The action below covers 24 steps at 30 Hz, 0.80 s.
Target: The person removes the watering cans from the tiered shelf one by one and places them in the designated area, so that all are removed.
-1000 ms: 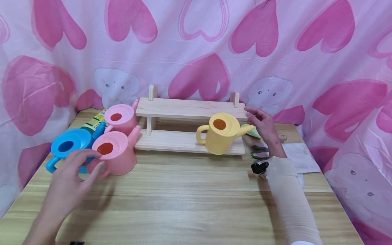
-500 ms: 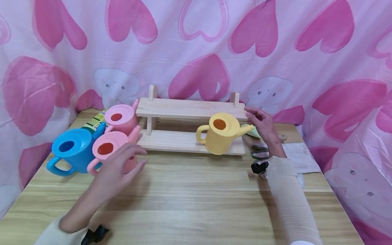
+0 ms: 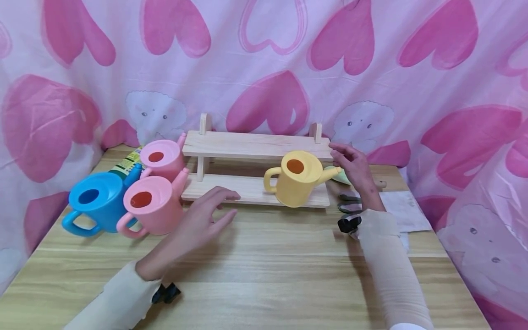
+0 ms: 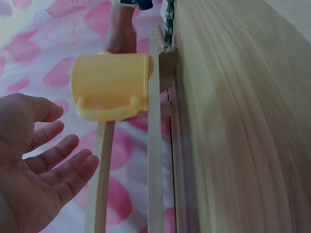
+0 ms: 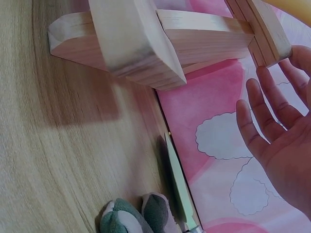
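A yellow watering can [image 3: 297,185] stands upright on the lower tier of a two-tier wooden shelf [image 3: 255,145], near its right end, spout to the right. My left hand [image 3: 200,220] hovers in front of the lower tier, fingers apart and holding nothing. In the left wrist view, the yellow can's handle side faces that hand, with a gap between. At the upper tier's right end, my right hand [image 3: 356,169] touches the board with its fingertips. A pink watering can [image 3: 165,215] stands just left of my left hand, beside a blue one [image 3: 105,211]; another pink one [image 3: 172,164] is behind.
Behind the blue can lies a green-and-yellow printed pack [image 3: 129,162]. Right of the shelf are a light-green flat blade [image 5: 177,179], green-tipped gloves [image 5: 124,218] and a white cloth [image 3: 406,213]. A pink heart-patterned curtain [image 3: 268,64] hangs behind the table.
My left hand has moved right, away from the front pink can's handle, to a spot before the lower tier. The right hand and the cans have stayed in place.
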Motion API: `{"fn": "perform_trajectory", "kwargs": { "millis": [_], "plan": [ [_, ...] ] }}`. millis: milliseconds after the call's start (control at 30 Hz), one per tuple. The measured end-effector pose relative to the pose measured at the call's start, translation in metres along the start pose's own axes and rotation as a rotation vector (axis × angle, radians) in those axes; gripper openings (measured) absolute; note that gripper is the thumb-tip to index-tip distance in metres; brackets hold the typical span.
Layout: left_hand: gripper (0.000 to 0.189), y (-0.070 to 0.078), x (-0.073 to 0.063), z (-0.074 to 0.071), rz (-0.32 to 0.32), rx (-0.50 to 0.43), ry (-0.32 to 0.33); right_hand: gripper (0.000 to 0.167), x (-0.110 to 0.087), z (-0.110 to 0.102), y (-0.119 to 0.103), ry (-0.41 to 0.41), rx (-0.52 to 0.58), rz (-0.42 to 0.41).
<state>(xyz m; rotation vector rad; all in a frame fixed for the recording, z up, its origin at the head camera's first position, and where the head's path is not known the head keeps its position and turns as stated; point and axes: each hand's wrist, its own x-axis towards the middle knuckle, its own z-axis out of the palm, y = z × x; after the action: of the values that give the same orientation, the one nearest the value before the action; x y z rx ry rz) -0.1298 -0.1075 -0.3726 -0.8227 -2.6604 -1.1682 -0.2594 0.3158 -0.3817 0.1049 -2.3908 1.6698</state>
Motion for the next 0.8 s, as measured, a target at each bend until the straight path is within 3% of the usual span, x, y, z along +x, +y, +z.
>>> {"fn": "perform_trajectory", "kwargs": {
  "millis": [267, 400, 600, 800],
  "plan": [
    [0.040, 0.002, 0.029, 0.023, 0.088, -0.170, 0.045, 0.047, 0.001, 0.000, 0.000, 0.003, -0.002, 0.001],
    [0.044, 0.004, 0.043, 0.035, 0.086, -0.232, 0.055, 0.047, 0.000, 0.000, 0.000, 0.004, 0.000, -0.004],
    [0.047, 0.007, 0.067, 0.051, 0.124, -0.350, 0.139, 0.043, -0.012, 0.002, -0.029, -0.016, 0.007, 0.021],
    [0.043, 0.009, 0.081, 0.061, 0.103, -0.365, 0.155, 0.042, -0.014, 0.002, -0.033, -0.024, 0.002, 0.011]
  ]
}}
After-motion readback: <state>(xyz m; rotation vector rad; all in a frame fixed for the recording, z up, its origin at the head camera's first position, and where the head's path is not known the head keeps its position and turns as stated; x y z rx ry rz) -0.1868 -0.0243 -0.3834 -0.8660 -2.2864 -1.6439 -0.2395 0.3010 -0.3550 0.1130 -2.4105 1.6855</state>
